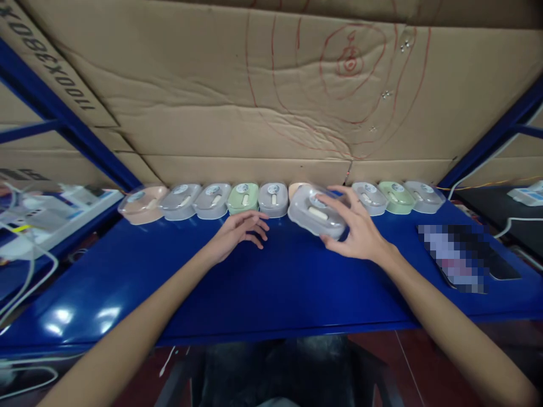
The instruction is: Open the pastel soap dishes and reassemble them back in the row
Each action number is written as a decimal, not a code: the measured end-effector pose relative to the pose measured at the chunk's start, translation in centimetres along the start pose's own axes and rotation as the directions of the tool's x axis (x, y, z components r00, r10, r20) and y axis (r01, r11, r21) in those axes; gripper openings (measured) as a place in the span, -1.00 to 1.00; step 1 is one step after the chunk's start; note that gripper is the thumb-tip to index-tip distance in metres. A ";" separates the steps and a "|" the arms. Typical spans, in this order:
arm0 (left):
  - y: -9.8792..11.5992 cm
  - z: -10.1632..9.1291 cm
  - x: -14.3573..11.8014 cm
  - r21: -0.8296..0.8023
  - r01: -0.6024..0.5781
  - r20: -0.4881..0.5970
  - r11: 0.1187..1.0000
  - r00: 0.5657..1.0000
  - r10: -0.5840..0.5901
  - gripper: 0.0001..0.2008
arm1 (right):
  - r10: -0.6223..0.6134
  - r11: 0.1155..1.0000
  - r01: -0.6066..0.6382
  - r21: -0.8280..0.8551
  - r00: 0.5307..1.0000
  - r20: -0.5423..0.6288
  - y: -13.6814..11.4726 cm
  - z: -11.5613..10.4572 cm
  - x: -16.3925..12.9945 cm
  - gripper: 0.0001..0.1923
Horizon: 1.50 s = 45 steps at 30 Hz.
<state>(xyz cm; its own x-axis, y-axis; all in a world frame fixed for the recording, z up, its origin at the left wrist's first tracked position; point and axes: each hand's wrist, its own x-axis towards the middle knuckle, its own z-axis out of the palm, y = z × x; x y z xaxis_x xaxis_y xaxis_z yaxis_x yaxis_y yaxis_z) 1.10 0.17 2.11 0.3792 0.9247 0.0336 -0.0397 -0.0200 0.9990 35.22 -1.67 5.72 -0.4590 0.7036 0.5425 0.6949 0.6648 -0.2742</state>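
My right hand (354,223) grips a grey plastic box with a clear lid (316,213), thumb at its near edge and fingers over the lid. The box is tilted in front of the row and partly covers a peach box (297,189) behind it. My left hand (240,234) holds nothing; its fingers are loosely bent and apart, over the table. Close beyond it stand a green box (243,198) and a grey box (274,199). Each lid carries a round sticker and a pale, oblong piece.
More lidded boxes line the back of the blue table (271,294), including a peach one (144,204) at the left and a green one (397,197) at the right. A blurred-out phone-like object (456,260) lies at right. Cardboard (203,85) walls the back; power strips (63,220) sit left.
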 end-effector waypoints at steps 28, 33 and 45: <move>-0.9 0.4 -2.4 0.705 -0.330 0.288 0.628 0.942 0.173 0.22 | -0.166 0.942 0.075 0.327 0.952 0.259 -3.5 7.3 0.3 -0.17; -1.0 0.6 -2.2 0.706 -0.289 0.242 0.647 0.957 0.163 0.23 | -0.157 0.905 0.063 0.420 0.969 0.193 -3.1 7.5 0.5 -0.23; 0.2 -2.1 -1.9 0.779 -0.274 0.265 0.564 0.959 0.100 0.07 | -0.104 0.965 0.093 0.247 0.994 0.033 2.7 3.0 1.8 -0.48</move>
<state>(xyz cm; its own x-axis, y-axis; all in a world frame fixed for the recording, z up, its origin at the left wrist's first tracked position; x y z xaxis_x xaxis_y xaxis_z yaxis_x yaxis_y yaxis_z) -1.55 -0.74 2.23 0.6047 0.7840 0.1402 0.5934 -0.5609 0.5772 34.59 2.16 3.55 -0.5468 0.6386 0.5415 0.4911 0.7684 -0.4103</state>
